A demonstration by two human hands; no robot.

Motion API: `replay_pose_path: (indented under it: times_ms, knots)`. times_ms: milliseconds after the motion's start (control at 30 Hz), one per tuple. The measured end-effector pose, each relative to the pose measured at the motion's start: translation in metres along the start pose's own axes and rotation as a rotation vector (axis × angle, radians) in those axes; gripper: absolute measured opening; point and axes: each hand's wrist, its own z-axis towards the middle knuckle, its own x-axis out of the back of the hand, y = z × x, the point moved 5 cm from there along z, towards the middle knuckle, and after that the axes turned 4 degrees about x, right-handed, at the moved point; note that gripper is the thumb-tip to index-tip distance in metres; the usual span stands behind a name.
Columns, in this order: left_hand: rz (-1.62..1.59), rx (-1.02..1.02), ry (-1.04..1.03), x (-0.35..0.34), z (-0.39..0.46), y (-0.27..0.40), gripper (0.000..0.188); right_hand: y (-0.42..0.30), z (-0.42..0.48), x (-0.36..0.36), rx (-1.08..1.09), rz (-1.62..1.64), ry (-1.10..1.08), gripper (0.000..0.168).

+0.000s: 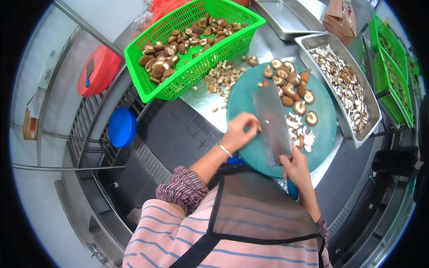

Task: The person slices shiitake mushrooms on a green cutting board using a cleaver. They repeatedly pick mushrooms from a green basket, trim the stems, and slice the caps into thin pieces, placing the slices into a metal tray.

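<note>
My right hand (298,165) grips a cleaver (273,124) by its blue handle, fingers at the heel of the blade. The broad blade is over a round green cutting board (323,110), a small white bit stuck to it. Left of the blade, my left hand (241,130) is slightly blurred, thumb and fingers pinched on a small brownish mushroom piece partly hidden by the blade. Whole shiitake mushrooms (290,90) are heaped on the board's far side, some showing pale undersides. Sliced mushrooms (306,139) lie right of the cleaver.
Cut stems (223,77) are piled on the steel table beside a green basket (197,72) of whole shiitake. A steel pan (373,122) of sliced mushrooms stands right of the board, another steel tray (291,16) behind. Red boards (97,72) and a blue board (122,127) are at left.
</note>
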Motion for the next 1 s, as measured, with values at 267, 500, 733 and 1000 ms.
replay_pose_path:
  times_ms: [267,500,733,1000]
  knots:
    - [0.435,-0.041,0.149,0.061,0.111,-0.039,0.041,0.005,-0.013,0.023,0.04,0.106,0.238,0.042]
    - [0.204,-0.127,-0.359,0.001,0.028,0.008,0.045,0.003,-0.032,0.026,-0.042,-0.079,0.263,0.029]
    - [0.169,-0.064,-0.287,-0.027,0.0,0.014,0.042,0.004,-0.03,0.02,0.036,-0.448,0.176,0.022]
    - [0.251,-0.159,-0.248,-0.033,-0.008,0.023,0.041,-0.014,-0.022,0.015,0.104,-0.781,0.13,0.03]
